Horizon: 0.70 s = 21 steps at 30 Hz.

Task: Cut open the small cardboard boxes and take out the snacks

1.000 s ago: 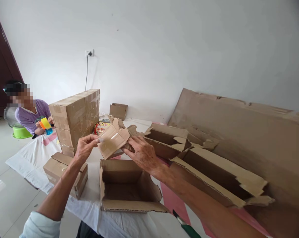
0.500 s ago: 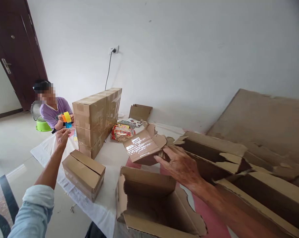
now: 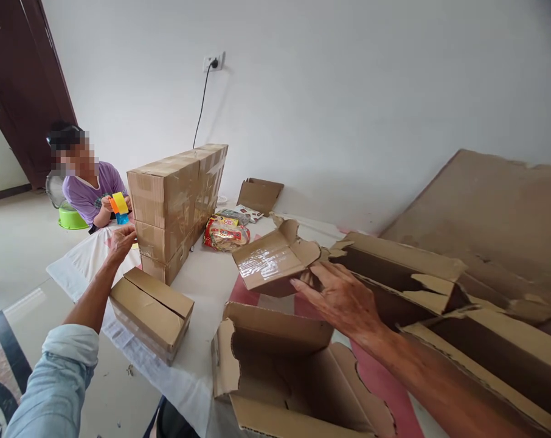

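My right hand (image 3: 343, 299) holds a torn, taped cardboard piece (image 3: 273, 258) by its near edge, above an open, empty cardboard box (image 3: 275, 371). My left hand (image 3: 120, 241) is stretched far to the left, fingers apart and holding nothing. It hovers just below an orange, yellow and blue tape dispenser (image 3: 118, 207) held by a seated person in a purple shirt (image 3: 89, 191). A small closed carton (image 3: 151, 313) lies under my left forearm.
A stack of taped cartons (image 3: 175, 204) stands between me and the seated person. Torn open boxes (image 3: 394, 274) and a large cardboard sheet (image 3: 494, 207) lie at the right. Snack packets (image 3: 225, 234), a white floor sheet (image 3: 202, 286), a green bowl (image 3: 71, 218).
My left hand let go of the cardboard piece and reached left toward the tape dispenser. My right hand alone keeps the piece. The view swung left.
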Each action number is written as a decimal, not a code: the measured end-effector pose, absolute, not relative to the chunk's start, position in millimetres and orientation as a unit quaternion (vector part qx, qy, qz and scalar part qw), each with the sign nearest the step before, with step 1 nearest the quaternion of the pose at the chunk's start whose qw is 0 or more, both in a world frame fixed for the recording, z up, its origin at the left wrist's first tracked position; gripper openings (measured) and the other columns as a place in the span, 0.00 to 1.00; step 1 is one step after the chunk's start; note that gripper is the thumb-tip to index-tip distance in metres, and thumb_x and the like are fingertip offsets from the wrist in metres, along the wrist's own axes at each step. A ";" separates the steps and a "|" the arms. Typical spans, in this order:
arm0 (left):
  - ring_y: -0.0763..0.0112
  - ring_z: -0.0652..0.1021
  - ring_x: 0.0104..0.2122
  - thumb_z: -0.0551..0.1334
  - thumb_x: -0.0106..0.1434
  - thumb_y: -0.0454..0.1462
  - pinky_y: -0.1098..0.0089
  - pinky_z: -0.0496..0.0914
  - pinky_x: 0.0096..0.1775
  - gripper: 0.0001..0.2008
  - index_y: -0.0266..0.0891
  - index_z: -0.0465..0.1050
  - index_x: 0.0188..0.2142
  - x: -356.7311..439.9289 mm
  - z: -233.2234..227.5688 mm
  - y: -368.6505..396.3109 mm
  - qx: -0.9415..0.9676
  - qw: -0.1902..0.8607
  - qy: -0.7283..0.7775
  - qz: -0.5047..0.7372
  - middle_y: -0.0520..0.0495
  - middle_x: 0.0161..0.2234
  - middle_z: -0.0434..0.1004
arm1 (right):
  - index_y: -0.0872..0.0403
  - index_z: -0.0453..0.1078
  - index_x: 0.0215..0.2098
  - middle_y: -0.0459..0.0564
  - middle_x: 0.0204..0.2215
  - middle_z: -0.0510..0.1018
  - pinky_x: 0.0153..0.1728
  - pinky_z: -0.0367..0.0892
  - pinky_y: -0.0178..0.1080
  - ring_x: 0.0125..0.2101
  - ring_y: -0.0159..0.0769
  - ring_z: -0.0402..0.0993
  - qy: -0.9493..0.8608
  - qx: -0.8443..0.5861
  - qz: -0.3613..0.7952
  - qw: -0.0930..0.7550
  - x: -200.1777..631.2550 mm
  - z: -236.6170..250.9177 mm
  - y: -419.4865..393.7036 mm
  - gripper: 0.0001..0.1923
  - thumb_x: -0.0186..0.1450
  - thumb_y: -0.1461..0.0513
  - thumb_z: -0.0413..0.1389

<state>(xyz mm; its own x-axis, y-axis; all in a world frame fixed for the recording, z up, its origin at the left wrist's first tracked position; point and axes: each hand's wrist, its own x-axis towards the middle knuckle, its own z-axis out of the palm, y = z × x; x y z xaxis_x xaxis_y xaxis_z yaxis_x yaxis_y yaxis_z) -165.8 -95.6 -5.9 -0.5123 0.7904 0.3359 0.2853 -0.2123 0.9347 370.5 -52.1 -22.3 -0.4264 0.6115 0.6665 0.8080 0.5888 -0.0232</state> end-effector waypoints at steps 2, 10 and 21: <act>0.70 0.75 0.27 0.71 0.49 0.46 0.65 0.75 0.37 0.13 0.38 0.75 0.23 -166.7 -6.3 -93.5 0.455 0.212 0.593 0.630 0.50 0.25 0.78 | 0.48 0.71 0.37 0.57 0.35 0.81 0.37 0.71 0.48 0.41 0.54 0.78 -0.827 -0.435 -0.149 0.324 371.9 -22.6 -53.1 0.12 0.72 0.50 0.52; 0.70 0.77 0.29 0.74 0.47 0.46 0.65 0.77 0.39 0.15 0.38 0.77 0.25 -170.7 -3.5 -94.7 0.463 0.250 0.582 0.620 0.48 0.28 0.80 | 0.47 0.70 0.36 0.58 0.35 0.81 0.38 0.70 0.50 0.41 0.56 0.77 -0.818 -0.452 -0.137 0.327 382.2 -28.5 -54.6 0.12 0.71 0.50 0.53; 0.59 0.81 0.36 0.78 0.42 0.50 0.63 0.77 0.40 0.24 0.38 0.84 0.36 -173.8 21.1 -108.4 0.510 0.310 0.586 0.548 0.43 0.36 0.87 | 0.48 0.71 0.35 0.54 0.35 0.81 0.38 0.70 0.47 0.41 0.51 0.77 -0.817 -0.455 -0.136 0.326 380.5 -18.6 -48.2 0.07 0.70 0.55 0.58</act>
